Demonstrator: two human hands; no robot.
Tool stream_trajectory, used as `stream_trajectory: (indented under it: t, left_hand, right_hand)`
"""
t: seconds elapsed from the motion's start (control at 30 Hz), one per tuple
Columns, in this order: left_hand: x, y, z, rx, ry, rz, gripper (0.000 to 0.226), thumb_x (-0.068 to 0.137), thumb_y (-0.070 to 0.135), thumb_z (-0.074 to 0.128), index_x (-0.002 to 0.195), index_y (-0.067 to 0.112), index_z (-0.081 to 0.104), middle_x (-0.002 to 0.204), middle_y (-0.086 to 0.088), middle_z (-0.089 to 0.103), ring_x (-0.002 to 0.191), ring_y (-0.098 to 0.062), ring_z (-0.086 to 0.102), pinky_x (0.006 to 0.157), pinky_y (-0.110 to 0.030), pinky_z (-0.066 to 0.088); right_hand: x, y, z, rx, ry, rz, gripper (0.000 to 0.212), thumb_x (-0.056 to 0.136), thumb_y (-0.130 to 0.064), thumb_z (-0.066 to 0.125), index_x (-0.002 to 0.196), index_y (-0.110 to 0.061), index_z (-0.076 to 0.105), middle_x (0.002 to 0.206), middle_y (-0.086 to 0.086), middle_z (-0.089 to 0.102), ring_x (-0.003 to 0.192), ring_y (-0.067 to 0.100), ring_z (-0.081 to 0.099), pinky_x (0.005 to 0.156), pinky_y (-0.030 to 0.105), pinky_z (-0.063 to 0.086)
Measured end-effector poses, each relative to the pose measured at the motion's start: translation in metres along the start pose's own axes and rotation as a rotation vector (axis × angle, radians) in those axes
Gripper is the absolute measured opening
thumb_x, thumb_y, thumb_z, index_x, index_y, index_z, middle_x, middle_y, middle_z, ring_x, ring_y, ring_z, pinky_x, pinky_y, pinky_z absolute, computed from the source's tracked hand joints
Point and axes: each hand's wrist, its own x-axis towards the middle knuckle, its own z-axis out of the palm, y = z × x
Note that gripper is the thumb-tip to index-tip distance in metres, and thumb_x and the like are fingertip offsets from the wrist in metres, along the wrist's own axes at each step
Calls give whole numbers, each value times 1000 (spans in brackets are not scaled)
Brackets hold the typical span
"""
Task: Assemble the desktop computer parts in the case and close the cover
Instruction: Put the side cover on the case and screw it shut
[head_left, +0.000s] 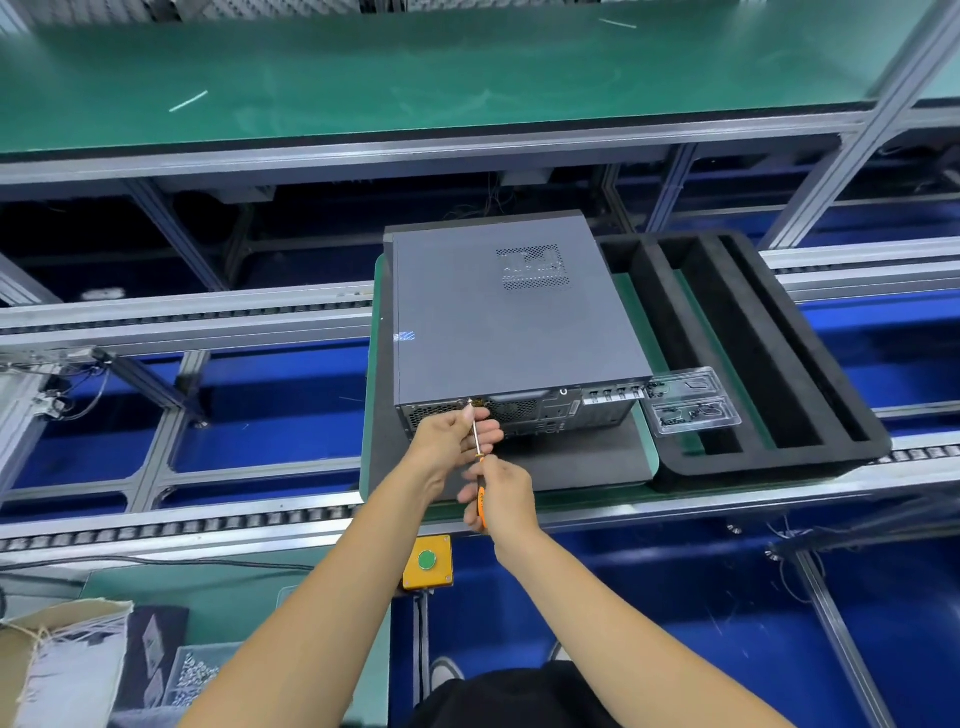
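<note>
Your desktop case (511, 317) lies on its side on a dark mat, its cover already on, rear panel facing you. Your right hand (501, 491) is wrapped round the orange handle of the screwdriver (477, 441), whose tip meets the top edge of that rear panel, left of centre. Your left hand (457, 431) pinches the bare steel shaft just behind the tip.

The likeliest trouble, I judge, is the tip skating off the screw head if you lean in at an angle; it would scratch the panel or jab your steadying fingers. A cross-threaded screw would leave the cover sitting proud.

The cover is flat, matte grey sheet metal with a perforated vent grid near the far side. Right of the case sits a black foam tray (769, 353) with long slots, and a clear plastic blister tray (693, 402) of small fittings.
</note>
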Motion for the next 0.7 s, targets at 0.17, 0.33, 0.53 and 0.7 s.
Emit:
stream_trajectory:
  t: [0.17,0.33,0.53,0.7]
  left_hand:
    - [-1,5,4,16,31,9,23,108,17,47,102,6,66,87,-8,75,72,-13,76,62,-22,60]
    - [0,2,7,3,37,13,22,108,15,45,110,4,64,94,-10,74,74,-13,76,64,-22,60]
    - [1,6,8,-4,52,-16,22,107,16,48,99,6,66,90,-11,73,70,-14,76,59,-22,59]
    - [-3,8,3,-6,-21,-45,26,108,19,46,109,7,69,93,-8,78,84,-16,77,67,-23,60]
  right_hand:
    - [2,3,1,67,54,-2,12,91,-6,61,91,-10,49,77,11,63,47,13,54,40,24,36]
    - [0,-3,-4,81,32,120,26,99,-21,48,97,-4,67,78,12,77,49,20,64,40,22,37]
    - [-1,3,-3,32,80,11,11,88,-8,59,94,-8,51,72,8,61,46,11,47,37,23,31]
    - [-3,-6,-5,36,15,145,32,101,-25,45,96,-3,67,72,13,75,45,20,60,40,22,35]
